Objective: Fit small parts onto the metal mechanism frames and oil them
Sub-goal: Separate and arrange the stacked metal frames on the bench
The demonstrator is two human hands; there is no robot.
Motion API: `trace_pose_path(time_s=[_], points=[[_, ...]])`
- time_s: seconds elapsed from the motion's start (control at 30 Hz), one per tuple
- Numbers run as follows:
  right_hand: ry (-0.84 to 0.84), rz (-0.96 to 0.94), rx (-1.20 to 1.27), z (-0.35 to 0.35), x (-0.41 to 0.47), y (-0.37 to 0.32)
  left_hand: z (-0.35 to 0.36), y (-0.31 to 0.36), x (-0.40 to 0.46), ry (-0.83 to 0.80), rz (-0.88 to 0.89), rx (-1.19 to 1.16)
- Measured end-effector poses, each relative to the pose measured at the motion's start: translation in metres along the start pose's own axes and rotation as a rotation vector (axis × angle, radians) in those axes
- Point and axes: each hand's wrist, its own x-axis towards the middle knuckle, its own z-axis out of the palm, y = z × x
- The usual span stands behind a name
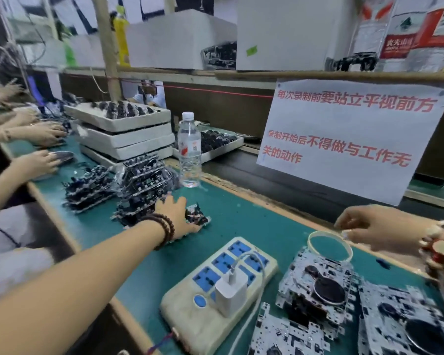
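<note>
A person's left hand (pixel 176 216), arm stretched forward over the green bench mat (pixel 241 219), rests with fingers spread on a small metal mechanism frame (pixel 198 217) lying flat on the mat; whether the fingers actually grip the frame cannot be told. Just beyond and to the left of that hand stand stacks of frames (pixel 141 185), with a clear water bottle (pixel 189 149) upright behind them. The right hand (pixel 377 228), well apart to the right, hovers with fingers loosely curled, its fingertips pinched at the rim of a pale ring-shaped container (pixel 330 245). Below that hand lie more frames (pixel 318 285), and between the two hands sits a white power strip (pixel 218 293) with a charger (pixel 231 290) plugged in.
</note>
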Motion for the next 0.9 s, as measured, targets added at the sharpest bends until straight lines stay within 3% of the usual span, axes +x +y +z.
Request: trace_pose_path(time_s=[0.23, 0.57, 0.67, 0.8, 0.9], points=[[0.052, -0.331, 0.023, 0.040, 0.044, -0.107, 0.028, -0.018, 0.023, -0.094, -0.036, 0.076], [0.008, -0.371, 0.003, 0.070, 0.065, -0.121, 0.026, -0.011, 0.026, -0.121, -0.044, 0.116], [0.039, -0.342, 0.100, 0.071, 0.065, -0.119, 0.018, -0.008, 0.018, -0.142, -0.018, 0.002], [0.062, -0.261, 0.402, 0.067, 0.060, -0.125, -0.020, 0.001, -0.001, -0.152, 0.095, -0.163], [0.120, -0.314, 0.600, 0.062, 0.051, -0.125, -0.050, 0.013, -0.026, -0.231, 0.214, -0.540]])
